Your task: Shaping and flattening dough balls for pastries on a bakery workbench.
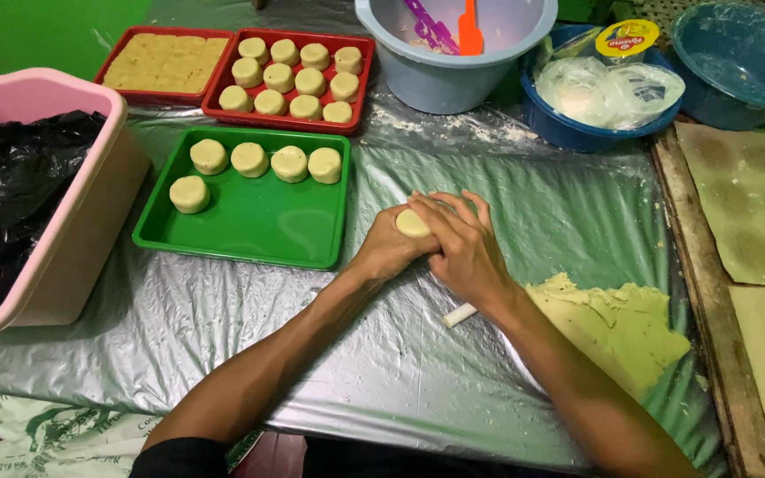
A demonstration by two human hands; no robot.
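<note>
your left hand (pixel 389 250) & right hand (pixel 464 250) meet at mid worktop (pixel 179 327), which is covered w/ shiny plastic sheet. both hands are cupped round one pale yellow dough puck (pixel 413 223); left grips it from below/side, right fingers wrap over its 3 o'clock edge, so only the top shows. the puck is held just above the sheet, just beside the green tray's 3 o'clock edge.

green tray (pixel 250 221) sits at 9 o'clock of the hands, w/ 5 finished pucks (pixel 250 159): four in a row along its far side, one apart at the left. at 11 o'clock, red tray (pixel 289 78) holds 11 pucks in rows; next to it on the left another red tray (pixel 163 60) w/ a flat scored slab of dough.

at 4 o'clock, touching your right forearm, lies a torn sheet of rolled dough (pixel 622 327). small white stick-like bit (pixel 459 314) lies on the sheet at 6 o'clock, just under your right wrist.

far left: pink tub (pixel 90 221) lined w/ black bag. at 12 o'clock: pale blue bucket (pixel 453 71) w/ purple & orange utensils inside. at 1 o'clock: blue basin (pixel 577 133) w/ plastic bags, then a teal bowl (pixel 737 62). at 3 o'clock: wooden board (pixel 710 292) w/ more rolled dough sheets (pixel 754 195).
</note>
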